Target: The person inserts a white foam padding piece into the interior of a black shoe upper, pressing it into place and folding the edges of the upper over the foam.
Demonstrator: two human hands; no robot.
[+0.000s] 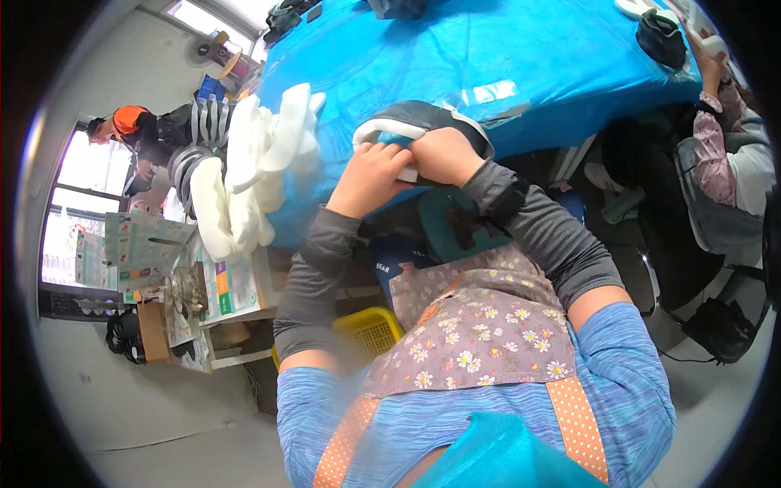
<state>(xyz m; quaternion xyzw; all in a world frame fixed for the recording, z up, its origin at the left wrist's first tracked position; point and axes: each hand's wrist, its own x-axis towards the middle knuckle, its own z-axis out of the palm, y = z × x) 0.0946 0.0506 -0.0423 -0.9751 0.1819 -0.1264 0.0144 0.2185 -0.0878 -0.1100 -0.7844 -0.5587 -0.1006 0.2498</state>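
Observation:
At the table's near edge lies a curved neck pillow, its dark grey cover showing a white inner band that looks like foam. My left hand is closed on the near left end of that white band, fingers curled. Beside it, my right hand grips the pillow's near side, knuckles up, its fingertips partly hidden. The two hands almost touch. Just left of them, several white curved foam pieces are heaped at the table's edge.
A blue sheet covers the table. Dark grey curved pieces sit beside the foam heap. A yellow basket stands below. One person is at far left; another at right handles a white piece near a dark bundle.

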